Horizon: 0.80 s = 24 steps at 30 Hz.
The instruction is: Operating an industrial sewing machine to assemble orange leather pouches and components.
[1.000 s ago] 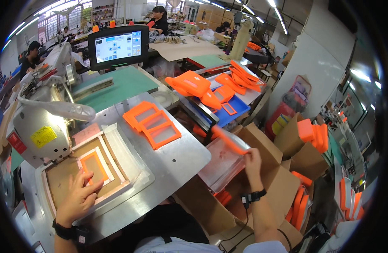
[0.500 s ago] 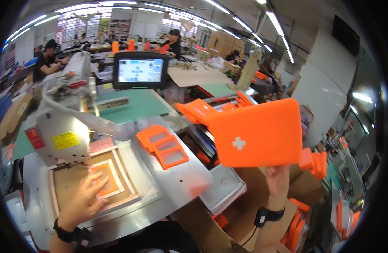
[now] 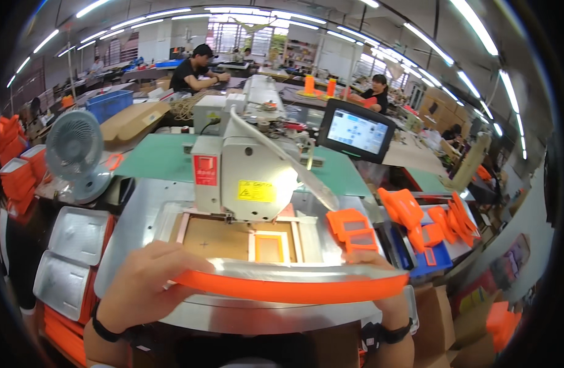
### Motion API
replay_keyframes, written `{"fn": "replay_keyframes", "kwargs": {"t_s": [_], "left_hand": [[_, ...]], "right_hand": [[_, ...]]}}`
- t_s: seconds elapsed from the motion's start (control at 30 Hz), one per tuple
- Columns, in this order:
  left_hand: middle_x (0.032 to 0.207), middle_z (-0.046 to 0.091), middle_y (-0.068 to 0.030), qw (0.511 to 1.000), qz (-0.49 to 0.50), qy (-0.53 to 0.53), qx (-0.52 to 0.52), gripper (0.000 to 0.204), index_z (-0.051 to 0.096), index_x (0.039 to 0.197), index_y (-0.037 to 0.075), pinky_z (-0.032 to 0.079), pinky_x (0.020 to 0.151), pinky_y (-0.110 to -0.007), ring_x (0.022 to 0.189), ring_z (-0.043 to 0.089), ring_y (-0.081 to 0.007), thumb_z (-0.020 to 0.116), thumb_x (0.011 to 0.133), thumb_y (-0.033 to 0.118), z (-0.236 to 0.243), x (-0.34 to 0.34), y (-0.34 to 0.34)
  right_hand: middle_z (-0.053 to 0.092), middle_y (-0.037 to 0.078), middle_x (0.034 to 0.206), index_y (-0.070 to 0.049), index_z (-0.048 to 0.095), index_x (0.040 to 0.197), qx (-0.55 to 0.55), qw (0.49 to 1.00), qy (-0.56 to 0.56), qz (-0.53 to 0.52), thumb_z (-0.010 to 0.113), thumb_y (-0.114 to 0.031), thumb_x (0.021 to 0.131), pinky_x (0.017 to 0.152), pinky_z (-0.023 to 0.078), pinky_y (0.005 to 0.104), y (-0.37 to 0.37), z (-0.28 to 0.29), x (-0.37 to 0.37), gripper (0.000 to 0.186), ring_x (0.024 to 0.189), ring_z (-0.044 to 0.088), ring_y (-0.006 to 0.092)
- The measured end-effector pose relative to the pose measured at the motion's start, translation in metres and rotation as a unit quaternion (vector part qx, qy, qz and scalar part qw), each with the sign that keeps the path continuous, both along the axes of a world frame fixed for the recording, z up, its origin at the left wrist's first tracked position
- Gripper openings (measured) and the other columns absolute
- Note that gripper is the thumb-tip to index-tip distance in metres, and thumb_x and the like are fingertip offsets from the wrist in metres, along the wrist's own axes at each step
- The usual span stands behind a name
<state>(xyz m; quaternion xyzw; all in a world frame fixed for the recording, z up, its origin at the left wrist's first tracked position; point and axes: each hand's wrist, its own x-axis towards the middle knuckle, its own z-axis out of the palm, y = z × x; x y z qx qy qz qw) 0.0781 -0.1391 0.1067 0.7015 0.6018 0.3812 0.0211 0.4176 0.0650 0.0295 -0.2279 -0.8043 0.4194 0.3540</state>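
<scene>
Orange cover has swung from out by the right hand to level in front of the body; left hand is off the sewing template and now has the cover's other end. Means a one-hand carry has become a two-hand hold. Left hand closed on its left end, right hand closed on its right end, fingers partly hidden behind it. Both forearms rise from below, hands about level, cover edge-on between them, above the metal tabletop. Orange window frame lies in the template, beyond and between the hands.
</scene>
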Motion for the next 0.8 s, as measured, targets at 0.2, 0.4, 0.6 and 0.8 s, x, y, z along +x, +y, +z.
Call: {"fn": "replay_keyframes", "kwargs": {"t_s": [0.2, 0.4, 0.6, 0.8], "left_hand": [[0.072, 0.055, -0.0038, 0.974, 0.078, 0.191, 0.091, 0.021, 0.064, 0.083, 0.010, 0.047, 0.067, -0.038, 0.073, 0.058, -0.0276, 0.072, 0.068, -0.001, -0.017, -0.012, -0.008], [0.075, 0.055, -0.0049, 0.981, 0.085, 0.154, 0.079, 0.021, 0.063, 0.082, 0.009, 0.047, 0.072, -0.040, 0.075, 0.058, -0.0279, 0.070, 0.066, -0.002, -0.047, -0.022, -0.007], [0.080, 0.056, -0.0071, 0.983, 0.075, 0.163, 0.044, 0.019, 0.064, 0.084, 0.008, 0.046, 0.073, -0.040, 0.080, 0.057, -0.0302, 0.071, 0.069, 0.001, -0.059, -0.038, 0.016], [0.082, 0.058, -0.0056, 0.980, 0.068, 0.182, 0.046, 0.022, 0.064, 0.087, 0.009, 0.045, 0.080, -0.041, 0.082, 0.057, -0.0292, 0.070, 0.067, 0.001, -0.079, -0.048, 0.022]], "right_hand": [[0.066, 0.012, 0.111, -0.004, 0.064, 0.110, 0.254, 0.966, -0.035, 0.005, 0.065, 0.009, 0.073, 0.085, 0.053, 0.0333, -0.009, 0.009, -0.057, 0.039, 0.099, 0.066, 0.0275], [0.066, 0.013, 0.112, -0.004, 0.061, 0.105, 0.174, 0.981, -0.038, 0.072, 0.060, 0.014, 0.070, 0.083, 0.054, 0.0333, -0.005, -0.002, -0.069, 0.039, 0.095, 0.067, 0.0282], [0.066, 0.011, 0.115, -0.003, 0.060, 0.105, 0.161, 0.979, -0.084, 0.098, 0.058, 0.015, 0.068, 0.083, 0.054, 0.0359, 0.026, -0.022, -0.079, 0.041, 0.098, 0.066, 0.0285], [0.064, 0.012, 0.113, -0.002, 0.061, 0.106, 0.304, 0.931, -0.161, 0.120, 0.062, 0.009, 0.072, 0.085, 0.053, 0.0364, 0.033, -0.014, -0.090, 0.036, 0.103, 0.063, 0.0288]]}}
